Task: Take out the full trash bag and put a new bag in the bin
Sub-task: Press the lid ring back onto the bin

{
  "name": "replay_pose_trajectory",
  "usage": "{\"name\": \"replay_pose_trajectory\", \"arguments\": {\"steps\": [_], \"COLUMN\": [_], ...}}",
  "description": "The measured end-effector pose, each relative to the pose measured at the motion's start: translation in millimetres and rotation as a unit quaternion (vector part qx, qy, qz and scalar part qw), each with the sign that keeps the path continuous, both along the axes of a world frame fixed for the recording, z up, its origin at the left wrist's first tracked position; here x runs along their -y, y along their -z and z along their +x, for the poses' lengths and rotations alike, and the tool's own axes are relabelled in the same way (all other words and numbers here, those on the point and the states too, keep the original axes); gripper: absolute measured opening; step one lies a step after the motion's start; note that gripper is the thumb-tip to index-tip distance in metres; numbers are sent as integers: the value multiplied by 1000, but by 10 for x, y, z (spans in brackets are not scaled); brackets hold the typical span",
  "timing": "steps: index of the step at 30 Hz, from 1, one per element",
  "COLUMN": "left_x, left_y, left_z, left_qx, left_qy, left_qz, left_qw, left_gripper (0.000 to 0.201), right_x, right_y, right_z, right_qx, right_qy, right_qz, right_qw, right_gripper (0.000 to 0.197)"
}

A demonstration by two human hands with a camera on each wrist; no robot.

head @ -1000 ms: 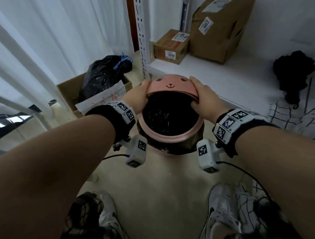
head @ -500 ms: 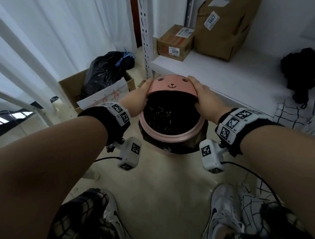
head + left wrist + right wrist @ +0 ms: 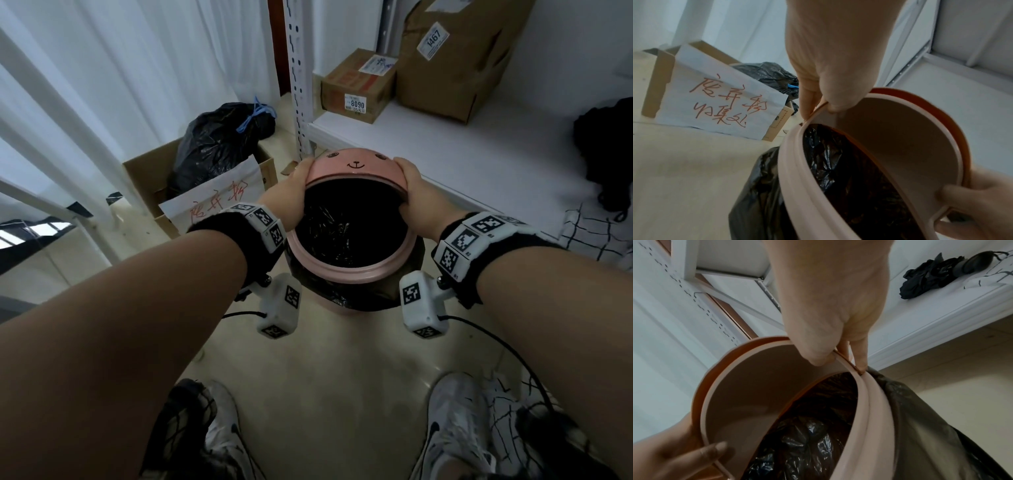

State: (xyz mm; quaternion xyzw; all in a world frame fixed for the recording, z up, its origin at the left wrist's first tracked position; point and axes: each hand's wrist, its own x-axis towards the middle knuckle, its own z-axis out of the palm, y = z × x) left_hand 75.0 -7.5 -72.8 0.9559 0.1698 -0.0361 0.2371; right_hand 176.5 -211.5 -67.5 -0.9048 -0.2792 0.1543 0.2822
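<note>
Beige floor beside a white shelf: both hands hold the pink bin's lid.

On the floor stands the pink bin [image 3: 349,270], lined with a black bag [image 3: 339,226] whose edge drapes over the rim. The left hand [image 3: 286,197] and right hand [image 3: 419,198] each pinch an opposite edge of the bear-face lid [image 3: 354,164], thumbs underneath, tilting it up over the far rim. Behind on the left, a tied full trash bag [image 3: 215,147] sits in a cardboard box [image 3: 144,171].
</note>
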Motion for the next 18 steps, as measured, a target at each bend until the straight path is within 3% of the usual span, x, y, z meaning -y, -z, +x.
{"name": "replay_pose_trajectory", "arguments": {"steps": [3,6,8,11,15,18], "left_x": [-67,-47,47,178,315,417], "left_y": [53,247,402,542,594,614], "left_z": [-47,-185,-273,-289,-205,-224], "left_qx": [3,32,-1,-30,5,10], "left_qy": [-20,-69,-109,-144,-233,-257], "left_qz": [-47,-131,-137,-140,-192,-256], "left_qw": [999,989,985,979,953,932], "left_gripper": [71,80,71,62,49,53], "right_x": [26,150,218,215,131,159], "right_y": [85,384,592,767,601,556], "right_z": [-23,4,13,24,3,11], "right_qx": [-21,-27,-61,-113,-159,-191], "right_qy": [6,23,20,40,90,98], "right_qz": [6,-34,-59,6,13,23], "right_qw": [1000,999,996,993,983,976], "right_gripper": [64,91,91,95,71,70]}}
